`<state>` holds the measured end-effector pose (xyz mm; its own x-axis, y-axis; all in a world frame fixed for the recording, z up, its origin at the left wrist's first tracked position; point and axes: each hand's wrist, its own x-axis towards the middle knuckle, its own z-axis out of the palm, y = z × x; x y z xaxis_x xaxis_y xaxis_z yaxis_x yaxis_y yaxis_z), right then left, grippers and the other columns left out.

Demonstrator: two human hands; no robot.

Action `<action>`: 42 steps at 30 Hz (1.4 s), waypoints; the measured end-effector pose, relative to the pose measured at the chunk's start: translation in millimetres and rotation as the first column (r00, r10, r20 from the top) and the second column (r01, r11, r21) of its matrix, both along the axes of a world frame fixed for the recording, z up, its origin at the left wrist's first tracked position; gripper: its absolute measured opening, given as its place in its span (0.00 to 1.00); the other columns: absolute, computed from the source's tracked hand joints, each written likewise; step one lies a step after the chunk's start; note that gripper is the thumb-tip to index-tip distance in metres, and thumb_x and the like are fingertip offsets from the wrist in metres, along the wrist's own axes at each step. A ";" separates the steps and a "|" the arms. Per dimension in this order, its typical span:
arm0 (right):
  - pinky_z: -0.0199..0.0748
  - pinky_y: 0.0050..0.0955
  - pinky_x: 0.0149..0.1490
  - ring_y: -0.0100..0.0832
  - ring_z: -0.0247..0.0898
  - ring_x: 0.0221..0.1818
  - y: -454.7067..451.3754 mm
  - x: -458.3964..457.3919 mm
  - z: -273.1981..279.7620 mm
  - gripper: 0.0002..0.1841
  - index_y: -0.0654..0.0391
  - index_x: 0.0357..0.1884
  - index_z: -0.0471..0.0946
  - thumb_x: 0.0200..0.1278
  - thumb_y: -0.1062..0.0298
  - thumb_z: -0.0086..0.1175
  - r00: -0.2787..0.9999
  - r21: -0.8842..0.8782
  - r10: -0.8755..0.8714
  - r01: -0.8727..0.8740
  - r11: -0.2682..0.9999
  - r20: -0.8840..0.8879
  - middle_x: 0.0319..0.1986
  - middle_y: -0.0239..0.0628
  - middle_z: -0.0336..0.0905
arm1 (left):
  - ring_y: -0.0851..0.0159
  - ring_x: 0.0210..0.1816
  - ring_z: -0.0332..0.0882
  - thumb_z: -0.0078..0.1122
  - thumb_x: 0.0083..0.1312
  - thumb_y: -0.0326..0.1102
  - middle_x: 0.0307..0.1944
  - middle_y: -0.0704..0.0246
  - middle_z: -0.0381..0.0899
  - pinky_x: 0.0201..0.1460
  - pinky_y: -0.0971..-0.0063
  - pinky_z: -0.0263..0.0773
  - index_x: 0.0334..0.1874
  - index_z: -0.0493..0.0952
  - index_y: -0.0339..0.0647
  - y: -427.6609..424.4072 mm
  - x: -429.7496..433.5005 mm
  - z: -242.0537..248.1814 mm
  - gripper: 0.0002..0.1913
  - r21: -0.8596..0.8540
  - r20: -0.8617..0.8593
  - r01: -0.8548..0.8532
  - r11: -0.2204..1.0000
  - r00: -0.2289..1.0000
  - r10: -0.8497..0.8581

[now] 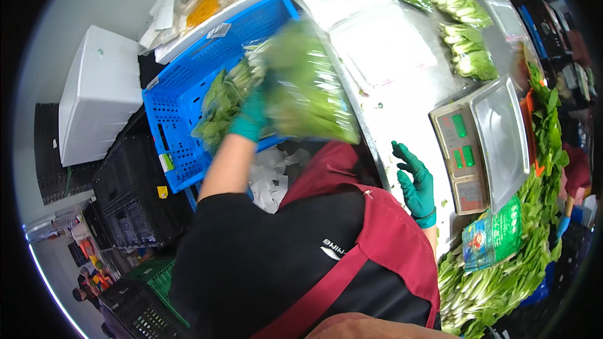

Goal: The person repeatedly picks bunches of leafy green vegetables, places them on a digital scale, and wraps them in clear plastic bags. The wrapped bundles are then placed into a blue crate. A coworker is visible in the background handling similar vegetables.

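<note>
My left hand (252, 110), in a green glove, is at the edge of a clear bag of leafy greens (311, 89). It appears to hold that bag, though the fingers are hidden behind it and the bag is motion-blurred. The bag hangs partly over a blue plastic crate (176, 103), inside which other bagged greens (219, 99) lie. Over the metal table (414, 117), my right hand (417, 186) is gloved in green, with fingers apart and nothing in it. A digital scale (459, 146) with lit green displays stands just right of that hand.
Clear plastic bags (377, 33) lie stacked on the table, with packed greens (466, 52) beyond. Loose greens (494, 292) and a printed green bag (494, 235) sit beside the scale. White foam boxes (101, 94) and black crates (136, 197) stand at left. Other people are in the background.
</note>
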<state>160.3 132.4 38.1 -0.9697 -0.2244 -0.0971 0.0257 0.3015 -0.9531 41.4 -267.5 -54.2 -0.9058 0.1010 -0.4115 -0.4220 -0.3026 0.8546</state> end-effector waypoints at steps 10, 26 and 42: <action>0.71 0.31 0.57 0.33 0.76 0.51 47.5 44.3 -16.6 0.17 0.65 0.56 0.75 0.70 0.68 0.50 0.895 0.040 -0.445 0.444 0.895 0.033 0.49 0.45 0.81 | 0.55 0.55 0.73 0.62 0.63 0.51 0.62 0.57 0.70 0.54 0.58 0.70 0.71 0.59 0.38 -263.8 56.4 -113.7 0.38 -0.845 0.048 -0.302 0.442 0.780 0.624; 0.60 0.42 0.66 0.48 0.64 0.63 216.0 137.1 -47.2 0.14 0.57 0.47 0.78 0.60 0.65 0.55 0.216 0.651 -0.804 0.714 -0.257 -0.554 0.58 0.46 0.72 | 0.55 0.66 0.65 0.54 0.70 0.38 0.69 0.52 0.64 0.69 0.67 0.58 0.70 0.61 0.32 93.8 -121.8 43.8 0.29 -0.689 -0.406 -0.105 0.717 0.876 -0.262; 0.66 0.39 0.63 0.48 0.69 0.59 257.5 248.0 -44.0 0.33 0.63 0.65 0.66 0.62 0.56 0.59 -0.161 0.340 -0.762 0.824 -0.454 -0.628 0.60 0.54 0.69 | 0.53 0.68 0.66 0.63 0.63 0.39 0.68 0.60 0.66 0.68 0.61 0.62 0.70 0.65 0.47 387.1 69.4 91.9 0.32 -0.757 -0.348 0.651 -0.060 -0.479 -0.806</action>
